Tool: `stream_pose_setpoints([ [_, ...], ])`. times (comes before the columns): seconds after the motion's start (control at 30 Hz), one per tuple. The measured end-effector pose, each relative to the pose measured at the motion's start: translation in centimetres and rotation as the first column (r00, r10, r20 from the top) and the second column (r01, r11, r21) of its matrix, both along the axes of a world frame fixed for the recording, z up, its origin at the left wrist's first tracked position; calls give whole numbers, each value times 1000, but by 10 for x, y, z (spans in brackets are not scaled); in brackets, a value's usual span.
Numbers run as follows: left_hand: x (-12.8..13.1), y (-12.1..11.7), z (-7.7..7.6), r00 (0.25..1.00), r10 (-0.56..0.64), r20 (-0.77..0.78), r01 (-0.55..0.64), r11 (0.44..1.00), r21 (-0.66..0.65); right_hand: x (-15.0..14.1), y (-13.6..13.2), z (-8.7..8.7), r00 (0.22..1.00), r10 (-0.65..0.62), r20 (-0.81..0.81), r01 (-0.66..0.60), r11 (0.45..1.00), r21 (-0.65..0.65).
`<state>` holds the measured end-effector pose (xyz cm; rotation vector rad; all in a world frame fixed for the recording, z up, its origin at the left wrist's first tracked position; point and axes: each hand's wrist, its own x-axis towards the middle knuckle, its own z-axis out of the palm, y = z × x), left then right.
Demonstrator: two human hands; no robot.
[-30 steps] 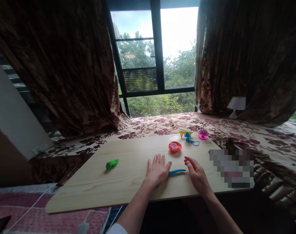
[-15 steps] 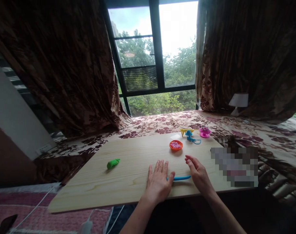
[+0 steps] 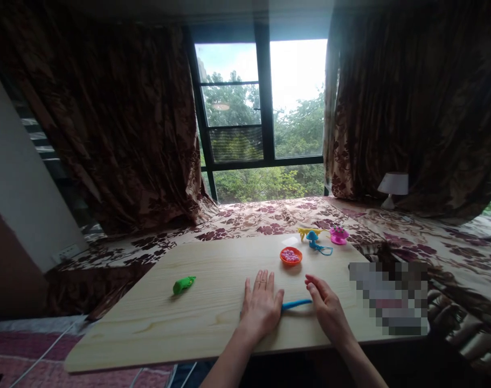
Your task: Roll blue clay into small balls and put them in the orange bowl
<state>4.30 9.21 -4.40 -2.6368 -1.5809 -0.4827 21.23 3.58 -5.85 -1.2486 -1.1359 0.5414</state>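
My left hand (image 3: 261, 306) lies flat on the wooden board (image 3: 196, 318), fingers stretched out, its palm pressing one end of a thin blue clay roll (image 3: 297, 304). My right hand (image 3: 328, 310) rests on its edge just right of the roll, fingers loosely extended and holding nothing. An orange dish with pink balls (image 3: 290, 255) sits a little beyond the hands. A green clay piece (image 3: 183, 284) lies on the board to the left.
At the board's far right corner lie a yellow clay shape (image 3: 307, 232), a blue clay figure (image 3: 315, 241) and a pink piece (image 3: 339, 235). A blurred-out patch sits at the board's right edge. Patterned fabric, curtains, a window and a white lamp (image 3: 392, 186) lie behind.
My left hand slid toward me and then forward again over the blue roll. The camera tilted, so the whole scene sits lower in the picture.
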Motion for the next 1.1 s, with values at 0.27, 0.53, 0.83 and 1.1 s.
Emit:
stream_pose_setpoints([
  [0.27,-12,-30,3,998,-55,18,57,992,-114,-1,-1,1,1000,-14,-12,14,1000,-2],
  [0.53,8,43,5,984,105,147,-84,986,-142,0,-2,3,1000,-21,20,21,1000,17],
  [0.83,-44,51,33,933,84,350,-77,996,-33,1,-2,1,997,-43,69,43,999,7],
  [1.1,-48,-8,21,958,-55,283,49,998,27,-3,-6,14,956,-75,284,51,995,89],
])
